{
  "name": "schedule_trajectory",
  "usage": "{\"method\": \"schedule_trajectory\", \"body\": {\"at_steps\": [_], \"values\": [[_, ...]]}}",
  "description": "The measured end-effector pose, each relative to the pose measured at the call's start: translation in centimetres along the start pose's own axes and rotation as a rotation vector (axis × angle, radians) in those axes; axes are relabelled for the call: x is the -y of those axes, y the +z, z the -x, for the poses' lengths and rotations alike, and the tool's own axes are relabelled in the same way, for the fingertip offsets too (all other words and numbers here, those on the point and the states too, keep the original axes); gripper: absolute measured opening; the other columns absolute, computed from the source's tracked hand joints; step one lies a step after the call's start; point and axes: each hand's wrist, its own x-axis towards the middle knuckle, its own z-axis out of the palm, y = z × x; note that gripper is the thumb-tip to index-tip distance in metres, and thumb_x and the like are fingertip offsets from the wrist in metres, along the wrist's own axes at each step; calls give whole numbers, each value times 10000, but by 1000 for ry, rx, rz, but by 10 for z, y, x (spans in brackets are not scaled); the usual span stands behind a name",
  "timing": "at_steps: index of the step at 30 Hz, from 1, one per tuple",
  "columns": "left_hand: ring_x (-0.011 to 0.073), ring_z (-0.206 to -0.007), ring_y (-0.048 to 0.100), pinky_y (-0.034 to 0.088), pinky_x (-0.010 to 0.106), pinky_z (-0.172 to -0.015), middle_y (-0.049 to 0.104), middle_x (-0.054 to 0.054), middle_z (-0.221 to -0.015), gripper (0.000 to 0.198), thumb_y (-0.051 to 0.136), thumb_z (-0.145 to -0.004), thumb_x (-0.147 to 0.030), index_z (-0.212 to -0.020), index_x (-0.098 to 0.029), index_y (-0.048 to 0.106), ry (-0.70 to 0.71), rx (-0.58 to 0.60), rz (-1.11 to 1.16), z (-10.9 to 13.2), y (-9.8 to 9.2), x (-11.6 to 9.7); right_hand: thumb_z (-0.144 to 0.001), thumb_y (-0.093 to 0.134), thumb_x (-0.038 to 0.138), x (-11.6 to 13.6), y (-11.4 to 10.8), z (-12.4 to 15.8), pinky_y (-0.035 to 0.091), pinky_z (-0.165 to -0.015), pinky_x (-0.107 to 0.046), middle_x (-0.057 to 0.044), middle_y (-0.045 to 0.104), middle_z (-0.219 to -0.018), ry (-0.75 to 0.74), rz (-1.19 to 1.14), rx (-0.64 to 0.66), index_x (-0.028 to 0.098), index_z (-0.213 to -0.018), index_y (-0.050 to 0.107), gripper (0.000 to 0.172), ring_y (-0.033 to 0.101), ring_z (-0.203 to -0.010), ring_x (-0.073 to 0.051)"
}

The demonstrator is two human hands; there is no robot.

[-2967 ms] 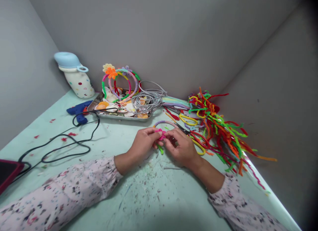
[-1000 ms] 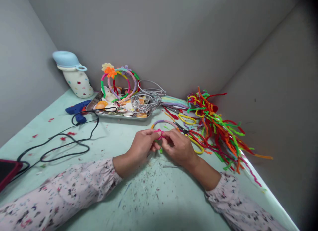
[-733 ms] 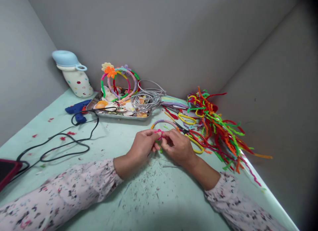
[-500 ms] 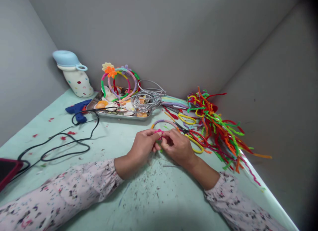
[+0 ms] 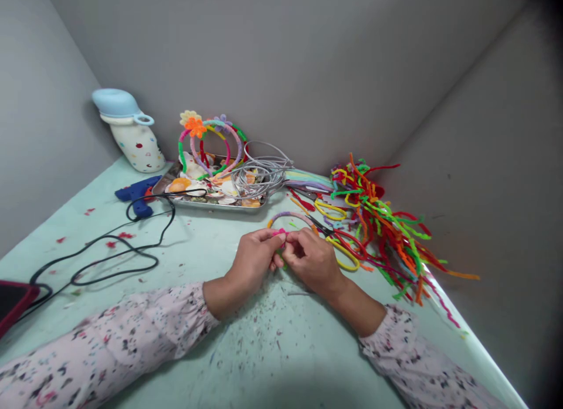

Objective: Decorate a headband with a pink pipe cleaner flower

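Pinching small pink fuzzy piece [image 5: 280, 232] with left hand [image 5: 253, 256] and right hand [image 5: 314, 259], fingertips narrow on both; held in front of metal tray [image 5: 215, 207], toward right end. Can't tell full shape, mostly covered by fingers. Just past fingertips: wrapped hoop [image 5: 288, 214], partly hidden, front-right of tray. Farther right of tray: black-bladed scissors [image 5: 323, 227], then tangled pile of pipe cleaners [image 5: 387, 233]. In tray: standing hoops with orange flower [image 5: 194, 127]; grey wire coil [image 5: 264, 177] over right end. Left of tray: blue glue gun [image 5: 134, 192], close by; behind that, tilted white bottle [image 5: 138, 148] with blue cap. Front-left of tray: looping black cable [image 5: 116, 275].
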Motion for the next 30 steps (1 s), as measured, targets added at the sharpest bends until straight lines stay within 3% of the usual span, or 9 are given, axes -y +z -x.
{"method": "schedule_trajectory", "body": {"at_steps": [10, 15, 19, 30], "values": [[60, -349, 436, 294, 160, -364, 532, -29, -425, 159, 656, -741, -266, -793, -116, 649, 5, -20, 34, 2, 3, -2, -768, 523, 142, 5, 0, 0, 448, -585, -247, -14, 610, -686, 135, -93, -21, 192, -745, 582, 80, 559, -600, -131], [71, -370, 480, 318, 157, -370, 576, -7, -458, 207, 656, -755, -287, -855, -108, 632, 22, 1, 56, -2, 0, -3, -787, 565, 201, 2, -5, -1, 483, -576, -240, -36, 651, -826, 319, -344, 25, 184, -939, 590, 155, 599, -644, -135], [74, -354, 472, 315, 157, -366, 575, -10, -433, 211, 662, -742, -261, -890, -113, 632, 19, -15, 47, -3, -1, -3, -798, 552, 226, -2, -8, -2, 467, -548, -242, -13, 634, -711, 419, -415, 48, 183, -836, 597, 74, 569, -573, -132], [70, -362, 492, 338, 160, -367, 584, -17, -466, 177, 645, -754, -246, -881, -125, 629, 57, 5, -18, -4, -1, 1, -790, 543, 263, 1, -7, -5, 415, -496, -225, 19, 593, -550, 617, -586, 152, 183, -739, 623, 125, 539, -507, -131]]}}
